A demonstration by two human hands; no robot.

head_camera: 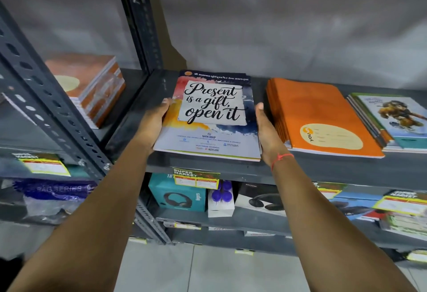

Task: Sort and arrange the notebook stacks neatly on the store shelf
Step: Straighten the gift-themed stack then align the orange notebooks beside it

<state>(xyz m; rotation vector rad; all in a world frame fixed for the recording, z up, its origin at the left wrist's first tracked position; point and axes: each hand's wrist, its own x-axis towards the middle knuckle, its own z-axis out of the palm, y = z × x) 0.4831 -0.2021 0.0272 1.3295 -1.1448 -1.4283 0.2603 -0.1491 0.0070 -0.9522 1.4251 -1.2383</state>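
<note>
Your left hand point(154, 122) lay flat against the left edge of the "Present is a gift" notebook stack point(209, 116), fingers straight, thumb tip on the cover; your right hand point(265, 130) pressed the stack's right edge the same way, fingers extended, a red thread point(281, 158) round that wrist; neither hand curled round anything.

Item: the stack sat between your palms at the front edge of the grey shelf point(323, 171), towards its left end, its near corner slightly overhanging the lip.

Item: orange notebook stack point(318, 116), just beside your right hand, also at the front edge; its covers fanned a little.

Item: illustrated notebook stack point(392, 123), touching the orange one on its right, towards the shelf's right end.

Item: brown notebook stack point(92, 86), on the neighbouring shelf past the slotted upright point(138, 19), well apart.

Item: yellow price label point(196, 177) on the shelf's front lip; teal headphone box point(178, 193) and other boxed goods on the tier below.
</note>
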